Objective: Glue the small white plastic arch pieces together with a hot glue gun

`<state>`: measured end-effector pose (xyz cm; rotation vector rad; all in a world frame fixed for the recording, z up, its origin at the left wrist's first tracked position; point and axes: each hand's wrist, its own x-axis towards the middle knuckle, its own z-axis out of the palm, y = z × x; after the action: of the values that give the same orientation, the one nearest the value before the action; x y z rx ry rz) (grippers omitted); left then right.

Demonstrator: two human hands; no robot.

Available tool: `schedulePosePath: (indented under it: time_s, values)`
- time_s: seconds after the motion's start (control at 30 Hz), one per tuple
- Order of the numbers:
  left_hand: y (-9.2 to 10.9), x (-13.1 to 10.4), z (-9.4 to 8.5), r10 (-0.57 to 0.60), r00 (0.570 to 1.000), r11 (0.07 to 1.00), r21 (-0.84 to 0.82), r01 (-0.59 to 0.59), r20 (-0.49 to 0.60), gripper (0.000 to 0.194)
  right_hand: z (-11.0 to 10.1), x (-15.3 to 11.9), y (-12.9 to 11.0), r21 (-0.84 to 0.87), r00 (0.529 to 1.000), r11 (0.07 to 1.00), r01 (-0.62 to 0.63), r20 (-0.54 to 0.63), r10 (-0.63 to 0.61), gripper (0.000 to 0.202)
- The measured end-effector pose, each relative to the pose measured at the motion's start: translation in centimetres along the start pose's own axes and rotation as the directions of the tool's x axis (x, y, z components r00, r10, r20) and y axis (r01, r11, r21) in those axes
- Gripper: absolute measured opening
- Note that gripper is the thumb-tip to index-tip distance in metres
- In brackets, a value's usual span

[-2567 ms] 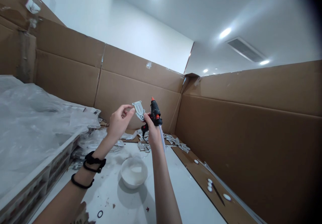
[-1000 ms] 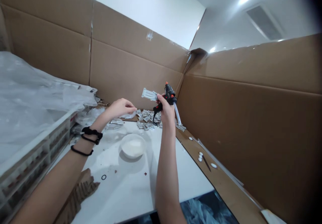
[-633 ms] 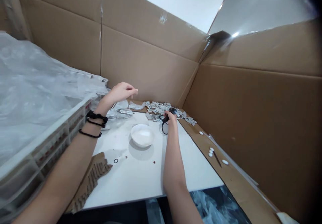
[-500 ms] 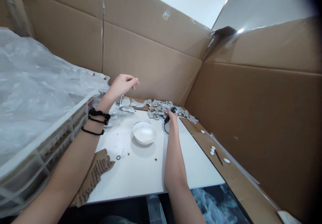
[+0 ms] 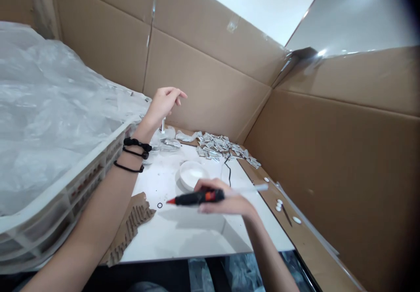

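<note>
A black hot glue gun (image 5: 197, 198) with a red nozzle lies across my right hand (image 5: 226, 199), which is closed around its body. The nozzle points left over the white table board (image 5: 170, 239), and a translucent glue stick (image 5: 252, 189) juts out behind. Partly hidden behind that hand is a white bowl (image 5: 188, 172). My left hand (image 5: 166, 104) hovers by the far end of the plastic crate, fingers loosely bent and apart, with nothing visible in them. Close below it stands a small white piece (image 5: 162, 126). A black ring (image 5: 159, 205) rests on the board.
A white crate (image 5: 75, 187) heaped with clear plastic bags (image 5: 59, 95) fills the left side. Torn cardboard (image 5: 134, 222) lies beside it. Many small silvery pieces (image 5: 218, 145) are piled at the back, near a black cord (image 5: 229, 172). Cardboard walls (image 5: 210, 78) enclose the table.
My right hand has brought the glue gun from the pile at the back toward me, turning it so the nozzle points left. My left hand stays raised in nearly the same place.
</note>
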<state>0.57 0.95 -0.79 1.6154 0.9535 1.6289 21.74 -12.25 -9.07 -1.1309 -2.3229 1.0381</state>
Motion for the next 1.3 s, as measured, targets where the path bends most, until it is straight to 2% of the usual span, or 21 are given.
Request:
schedulePosePath:
  time_s: [0.07,0.13,0.3,0.43,0.6,0.77,0.97,1.1,1.3]
  values:
    - [-0.2,0.1,0.0,-0.006,1.000,1.000,0.016,0.006,0.012,0.021,3.1,-0.4,0.8,-0.066,0.999,0.997,0.044,0.034,-0.042,0.036]
    - [-0.6,0.2,0.2,0.001,1.000,0.999,0.038,-0.002,0.023,0.022,5.2,-0.5,1.6,-0.099,0.999,0.994,0.037,0.007,-0.037,0.034]
    - [-1.6,0.7,0.6,0.040,0.998,0.990,0.131,-0.046,0.055,0.026,7.2,0.2,2.7,-0.138,0.999,0.990,-0.003,-0.041,-0.002,0.034]
    - [-1.5,0.8,0.8,0.042,0.997,0.976,0.211,-0.056,0.069,0.027,7.6,0.7,3.0,-0.225,0.997,0.973,0.047,-0.045,-0.059,0.032]
    - [-1.3,0.6,0.9,0.054,0.996,0.976,0.208,-0.068,0.071,0.027,7.6,0.8,2.7,-0.304,0.992,0.945,0.124,0.010,-0.127,0.022]
    - [-1.2,0.5,1.1,0.070,0.995,0.969,0.233,-0.085,0.070,0.027,6.8,1.0,2.0,-0.307,0.988,0.940,0.150,0.073,-0.134,0.022]
    - [-1.4,0.5,1.6,0.054,0.994,0.963,0.259,-0.077,0.093,0.028,6.2,0.8,1.8,-0.277,0.989,0.953,0.123,0.110,-0.096,0.027]
    - [-1.6,0.2,2.7,0.072,0.983,0.947,0.298,-0.120,0.166,0.028,6.3,0.1,2.2,-0.239,0.993,0.965,0.110,0.066,-0.097,0.029]
    - [-1.8,-0.7,4.2,0.084,0.938,0.909,0.361,-0.211,0.336,0.030,6.4,0.0,3.0,-0.155,0.997,0.985,0.072,0.021,-0.069,0.040]
